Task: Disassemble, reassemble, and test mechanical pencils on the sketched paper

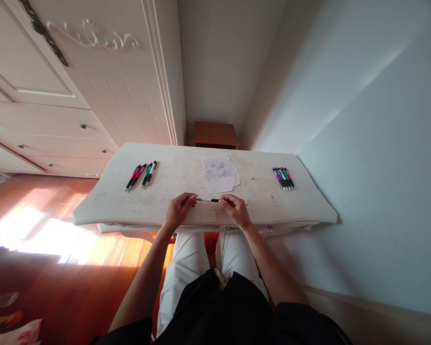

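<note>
A white pen [205,199] with a black grip lies level between my hands, above the near part of the table. My left hand [181,207] is closed on its left end. At the black end, my right hand [236,208] pinches it between thumb and fingers. Just beyond the pen are sheets of paper [219,183] covered with dark scribbles. Several pens in pink, green and white [142,175] lie on the left of the table. On the right, a tight row of several coloured pens [283,178] lies side by side.
The white table [172,165] has a worn, stained top, with its right end near a pale wall [380,167]. A white cabinet [129,96] stands at the back left. Behind the table is a brown wooden box-like piece [216,133]. Packages [21,333] lie on the floor at lower left.
</note>
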